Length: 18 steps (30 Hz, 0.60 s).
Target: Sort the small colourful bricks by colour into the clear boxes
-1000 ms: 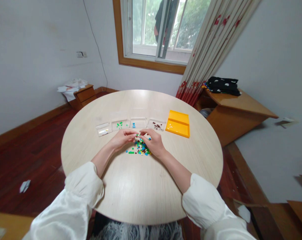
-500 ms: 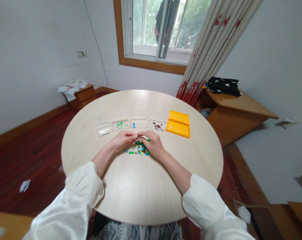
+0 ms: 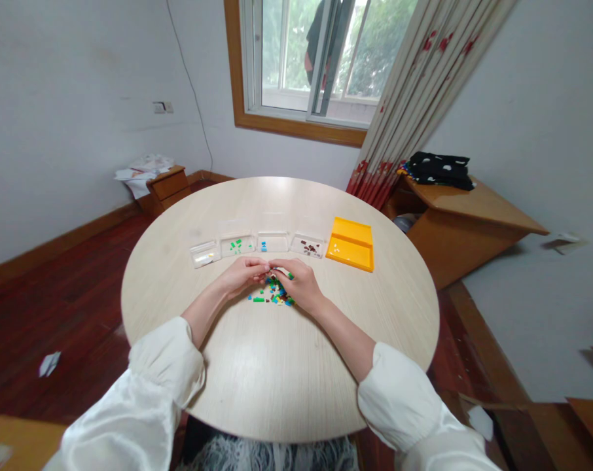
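My left hand [image 3: 245,273] and my right hand [image 3: 299,280] meet fingertip to fingertip above a loose pile of small building bricks [image 3: 278,291]. Both are closed in a pinch, and whatever lies between the fingers is too small or hidden to name. The pile mixes green, blue, brown, yellow and white pieces; my right hand covers part of it. Beyond my hands stand clear plastic boxes in a row: one with pale pieces [image 3: 205,254], one with green bricks [image 3: 235,246], one with blue bricks [image 3: 271,242] and one with brown bricks [image 3: 307,246].
An open yellow case [image 3: 351,245] with a few white pieces stands right of the clear boxes. Everything rests on a round, light wooden table [image 3: 277,366]. A wooden cabinet [image 3: 473,222] bearing black cloth stands right, behind the table. Someone is partly visible outside the window.
My hands stay pinched together over the pile with hardly any movement. The whole view has shifted very slightly; the boxes and case stand as before.
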Each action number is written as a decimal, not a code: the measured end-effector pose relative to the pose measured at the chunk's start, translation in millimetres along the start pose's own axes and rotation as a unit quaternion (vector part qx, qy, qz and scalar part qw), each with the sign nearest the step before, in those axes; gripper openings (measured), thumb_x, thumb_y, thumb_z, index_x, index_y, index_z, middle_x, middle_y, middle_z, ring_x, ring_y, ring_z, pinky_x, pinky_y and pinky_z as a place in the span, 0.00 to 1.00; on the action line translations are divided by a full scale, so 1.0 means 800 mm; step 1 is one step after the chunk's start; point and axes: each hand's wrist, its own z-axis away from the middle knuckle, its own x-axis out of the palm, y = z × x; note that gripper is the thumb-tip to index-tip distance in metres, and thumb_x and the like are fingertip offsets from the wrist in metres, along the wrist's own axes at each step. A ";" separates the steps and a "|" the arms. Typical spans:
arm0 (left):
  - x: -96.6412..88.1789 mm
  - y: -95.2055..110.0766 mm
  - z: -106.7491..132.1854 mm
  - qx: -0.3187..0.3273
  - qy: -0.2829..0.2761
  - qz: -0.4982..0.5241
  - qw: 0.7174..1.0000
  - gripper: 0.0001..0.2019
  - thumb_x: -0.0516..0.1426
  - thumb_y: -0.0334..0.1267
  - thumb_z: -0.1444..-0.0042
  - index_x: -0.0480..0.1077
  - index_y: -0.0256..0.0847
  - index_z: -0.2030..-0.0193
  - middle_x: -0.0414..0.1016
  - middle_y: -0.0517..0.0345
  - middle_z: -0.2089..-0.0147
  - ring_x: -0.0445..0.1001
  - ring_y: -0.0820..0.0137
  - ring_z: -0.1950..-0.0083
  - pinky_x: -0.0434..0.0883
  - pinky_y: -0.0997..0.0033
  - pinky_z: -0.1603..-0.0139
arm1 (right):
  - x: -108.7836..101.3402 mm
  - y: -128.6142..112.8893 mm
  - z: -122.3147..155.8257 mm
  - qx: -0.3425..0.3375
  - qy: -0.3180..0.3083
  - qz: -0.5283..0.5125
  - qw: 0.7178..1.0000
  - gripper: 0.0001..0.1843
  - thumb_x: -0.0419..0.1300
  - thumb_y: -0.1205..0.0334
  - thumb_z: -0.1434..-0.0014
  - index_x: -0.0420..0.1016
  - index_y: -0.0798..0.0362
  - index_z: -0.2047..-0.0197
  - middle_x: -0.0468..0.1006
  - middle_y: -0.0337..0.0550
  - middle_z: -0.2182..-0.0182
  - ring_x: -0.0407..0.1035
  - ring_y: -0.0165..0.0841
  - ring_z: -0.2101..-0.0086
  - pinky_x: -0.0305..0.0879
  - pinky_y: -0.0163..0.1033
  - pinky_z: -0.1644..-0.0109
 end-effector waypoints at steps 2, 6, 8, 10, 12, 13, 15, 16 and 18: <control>0.000 -0.001 -0.001 0.000 0.010 0.004 1.000 0.15 0.68 0.43 0.69 0.71 0.34 0.80 0.64 0.63 0.83 0.59 0.79 0.79 0.59 0.76 0.74 | 0.001 0.001 0.000 0.001 -0.001 0.003 1.000 0.10 0.58 0.67 0.42 0.77 0.48 0.58 0.81 0.42 0.62 0.73 0.33 0.61 0.67 0.39 0.55; -0.007 0.000 -0.007 0.020 0.071 0.013 0.997 0.14 0.67 0.41 0.69 0.71 0.34 0.78 0.67 0.62 0.80 0.61 0.79 0.79 0.61 0.75 0.73 | 0.002 0.005 0.001 -0.003 0.015 -0.003 1.000 0.10 0.57 0.66 0.42 0.76 0.49 0.57 0.80 0.43 0.60 0.73 0.33 0.59 0.67 0.40 0.53; -0.017 0.003 -0.012 0.056 0.143 0.008 0.988 0.13 0.65 0.41 0.67 0.71 0.35 0.76 0.70 0.60 0.77 0.62 0.78 0.78 0.62 0.74 0.72 | 0.002 0.006 0.001 -0.001 0.023 -0.008 1.000 0.10 0.57 0.66 0.42 0.76 0.50 0.57 0.80 0.44 0.60 0.73 0.33 0.59 0.67 0.40 0.52; -0.031 0.006 -0.017 0.118 0.244 -0.037 0.962 0.12 0.62 0.41 0.64 0.71 0.35 0.75 0.71 0.60 0.76 0.63 0.77 0.77 0.61 0.74 0.72 | 0.002 0.007 0.001 0.002 0.023 -0.009 1.000 0.10 0.57 0.65 0.42 0.75 0.51 0.57 0.80 0.44 0.60 0.73 0.33 0.59 0.67 0.40 0.52; -0.046 0.008 -0.021 0.176 0.328 -0.141 0.917 0.09 0.60 0.40 0.61 0.71 0.36 0.74 0.70 0.61 0.76 0.63 0.76 0.76 0.60 0.74 0.72 | 0.002 0.007 0.001 0.006 0.021 -0.010 1.000 0.10 0.57 0.65 0.42 0.75 0.51 0.57 0.80 0.44 0.60 0.73 0.33 0.58 0.67 0.41 0.51; -0.053 0.008 -0.023 0.192 0.353 -0.196 0.894 0.08 0.58 0.39 0.60 0.72 0.36 0.74 0.70 0.61 0.77 0.63 0.75 0.75 0.60 0.73 0.71 | 0.002 0.007 0.001 0.008 0.018 -0.010 1.000 0.10 0.56 0.66 0.42 0.75 0.51 0.57 0.80 0.44 0.60 0.72 0.33 0.58 0.67 0.41 0.51; -0.064 0.008 -0.026 0.205 0.385 -0.305 0.847 0.07 0.56 0.37 0.57 0.72 0.37 0.73 0.70 0.61 0.77 0.63 0.74 0.75 0.60 0.72 0.71 | 0.002 0.007 0.001 0.013 0.008 -0.009 1.000 0.11 0.56 0.66 0.42 0.75 0.51 0.57 0.79 0.44 0.59 0.72 0.33 0.57 0.66 0.41 0.50; -0.068 0.007 -0.028 0.208 0.394 -0.351 0.823 0.07 0.56 0.36 0.56 0.73 0.37 0.72 0.71 0.60 0.76 0.63 0.73 0.75 0.60 0.72 0.70 | 0.003 0.008 0.001 0.018 0.001 -0.006 1.000 0.11 0.56 0.67 0.42 0.75 0.50 0.56 0.79 0.44 0.59 0.72 0.34 0.57 0.66 0.42 0.50; -0.074 0.003 -0.032 0.216 0.404 -0.423 0.782 0.06 0.55 0.35 0.56 0.73 0.38 0.72 0.74 0.58 0.73 0.66 0.70 0.71 0.62 0.70 0.66 | 0.003 0.011 0.001 0.030 -0.012 0.004 0.999 0.12 0.55 0.69 0.43 0.75 0.51 0.57 0.79 0.45 0.58 0.71 0.34 0.56 0.66 0.42 0.50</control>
